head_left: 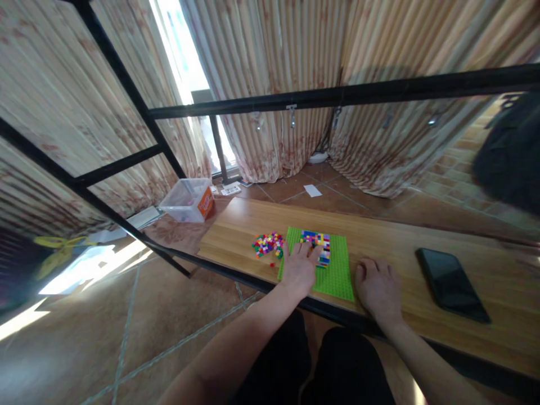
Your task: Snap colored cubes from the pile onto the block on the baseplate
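Observation:
My left hand point(298, 269) lies over the green baseplate point(337, 281), its fingers spread and touching or just above a patch of small multicoloured building bricks point(324, 243) on the plate. The hand hides part of that patch. Left of the plate is a loose pile of small coloured bricks point(268, 243). One red brick point(272, 265) lies apart in front of the pile. My right hand point(379, 286) rests on the wooden tabletop beside the plate's right edge, fingers loosely bent and apart, with nothing seen in it.
A black phone point(452, 284) lies on the wooden table point(396, 239) to the right. Beyond its left end stands a clear plastic box point(185, 201) with an orange label. A black metal bar point(261, 104) crosses above the far side, before long curtains point(278, 50).

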Demonstrator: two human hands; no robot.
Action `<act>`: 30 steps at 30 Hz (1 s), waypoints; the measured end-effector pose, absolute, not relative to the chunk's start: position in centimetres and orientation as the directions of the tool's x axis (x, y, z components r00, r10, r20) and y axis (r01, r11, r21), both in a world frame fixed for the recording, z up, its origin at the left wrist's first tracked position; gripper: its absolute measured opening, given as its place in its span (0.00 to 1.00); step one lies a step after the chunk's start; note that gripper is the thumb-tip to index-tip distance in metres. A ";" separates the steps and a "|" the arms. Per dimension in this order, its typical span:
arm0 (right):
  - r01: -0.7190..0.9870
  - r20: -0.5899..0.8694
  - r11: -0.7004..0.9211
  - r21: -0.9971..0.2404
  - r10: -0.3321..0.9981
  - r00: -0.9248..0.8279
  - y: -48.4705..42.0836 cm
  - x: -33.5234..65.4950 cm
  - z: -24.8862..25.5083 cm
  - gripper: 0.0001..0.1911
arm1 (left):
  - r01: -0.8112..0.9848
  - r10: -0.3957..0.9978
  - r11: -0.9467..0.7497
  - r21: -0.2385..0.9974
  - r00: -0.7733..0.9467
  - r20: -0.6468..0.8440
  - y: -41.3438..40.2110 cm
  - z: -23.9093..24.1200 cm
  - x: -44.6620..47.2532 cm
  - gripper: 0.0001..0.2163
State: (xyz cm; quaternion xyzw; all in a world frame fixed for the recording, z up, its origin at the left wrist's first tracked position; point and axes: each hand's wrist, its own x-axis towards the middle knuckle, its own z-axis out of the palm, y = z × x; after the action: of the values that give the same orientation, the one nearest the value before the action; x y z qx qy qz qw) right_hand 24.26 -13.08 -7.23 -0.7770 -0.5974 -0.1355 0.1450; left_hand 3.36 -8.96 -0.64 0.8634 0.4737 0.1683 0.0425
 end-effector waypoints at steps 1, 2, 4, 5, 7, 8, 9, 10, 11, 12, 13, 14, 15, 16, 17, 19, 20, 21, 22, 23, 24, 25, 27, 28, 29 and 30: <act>0.970 0.385 -0.238 -0.057 0.891 0.241 -13.0 24.4 -7.3 0.16 | 0.804 0.840 -0.534 0.261 0.471 0.268 -9.0 -0.6 2.9 0.27; 0.971 0.386 -0.233 -0.053 0.892 0.235 -13.0 24.4 -7.4 0.16 | 0.807 0.851 -0.515 0.290 0.439 0.288 -9.1 -0.7 2.2 0.28; 0.973 0.388 -0.227 -0.053 0.893 0.229 -13.0 24.5 -7.5 0.16 | 0.819 0.879 -0.453 0.352 0.346 0.327 -9.4 -0.9 0.5 0.28; 0.972 0.390 -0.227 -0.056 0.892 0.230 -13.0 24.6 -7.6 0.16 | 0.827 0.896 -0.409 0.385 0.285 0.341 -9.5 -1.2 -0.5 0.25; 0.972 0.395 -0.227 -0.063 0.889 0.233 -13.0 24.6 -7.7 0.16 | 0.840 0.934 -0.295 0.454 0.153 0.324 -9.8 -1.8 -2.6 0.20; 0.972 0.397 -0.224 -0.065 0.888 0.231 -13.0 24.6 -7.7 0.16 | 0.848 0.949 -0.244 0.471 0.109 0.296 -9.9 -2.2 -3.6 0.18; 0.972 0.399 -0.223 -0.068 0.887 0.231 -13.0 24.6 -7.7 0.16 | 0.855 0.958 -0.210 0.474 0.085 0.272 -10.0 -2.5 -4.5 0.16; 0.972 0.401 -0.225 -0.070 0.886 0.233 -13.0 24.6 -7.7 0.16 | 0.863 0.965 -0.192 0.467 0.080 0.250 -10.1 -2.8 -5.1 0.14; 0.971 0.400 -0.228 -0.069 0.885 0.236 -13.0 24.6 -7.7 0.16 | 0.870 0.969 -0.191 0.455 0.091 0.231 -10.2 -3.1 -5.6 0.13; 0.970 0.398 -0.232 -0.067 0.886 0.240 -13.0 24.6 -7.6 0.16 | 0.876 0.970 -0.197 0.440 0.109 0.216 -10.2 -3.3 -5.9 0.11; 0.969 0.395 -0.237 -0.064 0.886 0.243 -13.0 24.6 -7.6 0.16 | 0.880 0.970 -0.206 0.427 0.128 0.205 -10.3 -3.4 -6.1 0.09; 0.969 0.392 -0.240 -0.061 0.887 0.244 -13.0 24.6 -7.6 0.16 | 0.883 0.970 -0.216 0.417 0.143 0.199 -10.2 -3.5 -6.1 0.07; 0.969 0.389 -0.240 -0.059 0.888 0.244 -13.1 24.6 -7.5 0.16 | 0.885 0.969 -0.222 0.410 0.151 0.198 -10.2 -3.5 -6.0 0.05; 0.970 0.388 -0.237 -0.059 0.889 0.242 -13.1 24.5 -7.5 0.16 | 0.886 0.968 -0.224 0.405 0.153 0.201 -10.1 -3.5 -5.9 0.04; 0.970 0.390 -0.235 -0.062 0.889 0.240 -13.1 24.5 -7.4 0.16 | 0.888 0.967 -0.224 0.402 0.151 0.206 -10.0 -3.5 -5.8 0.04; 0.970 0.396 -0.233 -0.066 0.886 0.240 -13.1 24.5 -7.3 0.16 | 0.887 0.966 -0.224 0.403 0.146 0.215 -9.8 -3.4 -5.6 0.05; 0.970 0.398 -0.233 -0.068 0.885 0.240 -13.1 24.5 -7.3 0.16 | 0.883 0.965 -0.225 0.411 0.144 0.218 -9.7 -3.4 -5.5 0.05; 0.970 0.400 -0.233 -0.069 0.884 0.241 -13.1 24.5 -7.3 0.16 | 0.875 0.966 -0.224 0.429 0.140 0.220 -9.7 -3.4 -5.4 0.06; 0.970 0.400 -0.234 -0.070 0.884 0.242 -13.1 24.5 -7.3 0.16 | 0.862 0.966 -0.221 0.456 0.131 0.221 -9.6 -3.3 -5.3 0.06; 0.970 0.398 -0.234 -0.072 0.885 0.243 -13.1 24.5 -7.4 0.16 | 0.842 0.967 -0.221 0.493 0.123 0.222 -9.6 -3.3 -5.1 0.06; 0.969 0.395 -0.235 -0.074 0.886 0.245 -13.1 24.5 -7.4 0.16 | 0.816 0.967 -0.227 0.532 0.122 0.225 -9.6 -3.1 -4.9 0.06; 0.968 0.392 -0.237 -0.078 0.886 0.248 -13.1 24.5 -7.4 0.16 | 0.785 0.965 -0.240 0.571 0.128 0.230 -9.6 -3.0 -4.6 0.07; 0.967 0.384 -0.240 -0.084 0.888 0.254 -13.1 24.5 -7.5 0.16 | 0.724 0.956 -0.284 0.629 0.160 0.247 -9.5 -2.5 -3.7 0.07; 0.967 0.380 -0.241 -0.083 0.890 0.254 -13.1 24.5 -7.4 0.16 | 0.698 0.948 -0.311 0.645 0.183 0.259 -9.4 -2.2 -3.1 0.07; 0.968 0.374 -0.238 -0.080 0.893 0.250 -13.1 24.5 -7.4 0.16 | 0.678 0.941 -0.334 0.655 0.202 0.271 -9.2 -1.8 -2.5 0.07; 0.969 0.369 -0.235 -0.076 0.896 0.247 -13.1 24.5 -7.4 0.16 | 0.661 0.935 -0.353 0.662 0.218 0.281 -9.0 -1.5 -1.9 0.08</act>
State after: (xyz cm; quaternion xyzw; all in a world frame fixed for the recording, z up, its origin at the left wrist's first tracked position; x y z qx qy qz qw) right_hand 24.49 -13.11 -7.41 -0.7760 -0.6008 -0.1250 0.1459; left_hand -1.94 -9.04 -1.48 0.7528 0.5299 0.3316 0.2060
